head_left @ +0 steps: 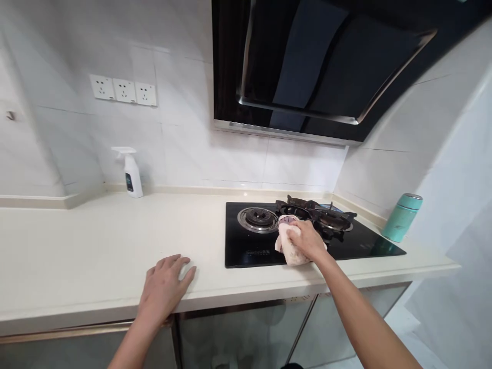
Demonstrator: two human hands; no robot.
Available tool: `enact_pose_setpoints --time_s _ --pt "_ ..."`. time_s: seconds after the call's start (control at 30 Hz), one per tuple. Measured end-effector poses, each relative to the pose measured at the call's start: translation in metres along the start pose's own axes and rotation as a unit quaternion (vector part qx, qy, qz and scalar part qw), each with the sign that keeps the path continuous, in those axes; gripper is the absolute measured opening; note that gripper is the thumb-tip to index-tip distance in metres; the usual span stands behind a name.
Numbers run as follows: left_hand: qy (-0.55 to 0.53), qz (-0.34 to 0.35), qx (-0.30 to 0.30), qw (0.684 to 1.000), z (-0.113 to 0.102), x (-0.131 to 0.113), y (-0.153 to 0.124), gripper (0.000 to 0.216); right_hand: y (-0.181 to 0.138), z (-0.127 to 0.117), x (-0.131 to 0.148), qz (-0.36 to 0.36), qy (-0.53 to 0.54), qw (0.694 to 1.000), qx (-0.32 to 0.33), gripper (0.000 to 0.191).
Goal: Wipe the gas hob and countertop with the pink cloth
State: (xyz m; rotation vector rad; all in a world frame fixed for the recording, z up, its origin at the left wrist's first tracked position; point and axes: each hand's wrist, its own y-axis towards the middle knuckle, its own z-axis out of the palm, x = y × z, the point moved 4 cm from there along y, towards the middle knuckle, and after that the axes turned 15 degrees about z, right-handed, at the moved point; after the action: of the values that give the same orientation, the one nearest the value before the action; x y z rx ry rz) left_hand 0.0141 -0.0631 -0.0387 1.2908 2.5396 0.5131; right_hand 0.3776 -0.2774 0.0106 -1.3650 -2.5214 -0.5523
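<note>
The right hand (307, 239) lies with its fingers curled down over a bunched pinkish cloth (289, 245), pressing it onto the black glass of the gas hob (246, 248); the grip looks loose, more a palm-down press than a clench. Just beyond the fingertips sits the bare left burner ring (258, 218), and beside the knuckles, towards the wall, stand the dark pan supports (326, 218), apparently stacked over the right burner. The left hand (166, 284) holds nothing, fingers spread flat on the cream countertop (77, 246) near its front edge. Well beyond it a white spray bottle (130, 173) stands against the tiles; far past the right hand is a teal flask (402, 217). A wide sweep could likely snag the cloth on the supports and drag them across the glass, since they seem to rest loose
</note>
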Motion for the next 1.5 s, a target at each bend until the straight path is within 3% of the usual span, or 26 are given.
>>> enact_pose_setpoints --time_s 0.13,0.3,0.47,0.6,0.73,0.87,0.97,1.13,1.3,1.4,1.5 --pt "0.002 -0.004 0.005 1.000 -0.003 -0.005 -0.001 0.043 -0.001 0.030 0.018 -0.006 -0.047 0.999 -0.010 0.051" --pt "0.006 -0.008 0.004 1.000 -0.007 -0.011 0.001 0.041 -0.008 0.046 0.041 -0.026 -0.073 0.997 -0.012 0.048" --pt "0.008 -0.005 -0.003 1.000 -0.009 -0.013 0.001 0.038 -0.014 0.063 0.102 -0.115 -0.061 0.991 0.010 0.037" --pt "0.006 -0.001 -0.006 1.000 -0.008 -0.012 -0.001 0.037 -0.040 0.075 0.152 -0.198 -0.032 0.980 0.017 0.031" --pt "0.003 0.005 -0.013 1.000 -0.004 -0.006 -0.001 0.038 -0.080 0.076 0.169 -0.267 -0.003 0.964 0.017 0.027" --pt "-0.004 0.011 -0.022 1.000 0.000 0.002 -0.002 0.039 -0.101 0.072 0.153 -0.303 0.038 0.952 0.009 0.024" --pt "-0.004 0.012 -0.015 1.000 0.001 0.004 -0.002 0.040 -0.093 0.065 0.123 -0.279 0.059 0.958 -0.007 0.026" --pt "-0.009 0.010 -0.010 1.000 -0.001 0.002 -0.003 0.040 -0.059 0.044 0.034 -0.141 -0.016 0.989 -0.029 0.031" --pt "-0.007 0.001 -0.014 1.000 -0.003 -0.004 -0.002 0.039 -0.044 0.023 -0.051 -0.025 -0.091 0.990 -0.104 0.034" --pt "-0.004 -0.003 -0.010 1.000 -0.005 -0.010 -0.001 0.037 -0.047 0.022 -0.057 0.019 -0.116 0.985 -0.127 0.033" --pt "-0.007 -0.005 -0.004 1.000 -0.009 -0.013 0.000 0.037 -0.061 0.030 -0.024 -0.016 -0.088 0.990 -0.109 0.030"
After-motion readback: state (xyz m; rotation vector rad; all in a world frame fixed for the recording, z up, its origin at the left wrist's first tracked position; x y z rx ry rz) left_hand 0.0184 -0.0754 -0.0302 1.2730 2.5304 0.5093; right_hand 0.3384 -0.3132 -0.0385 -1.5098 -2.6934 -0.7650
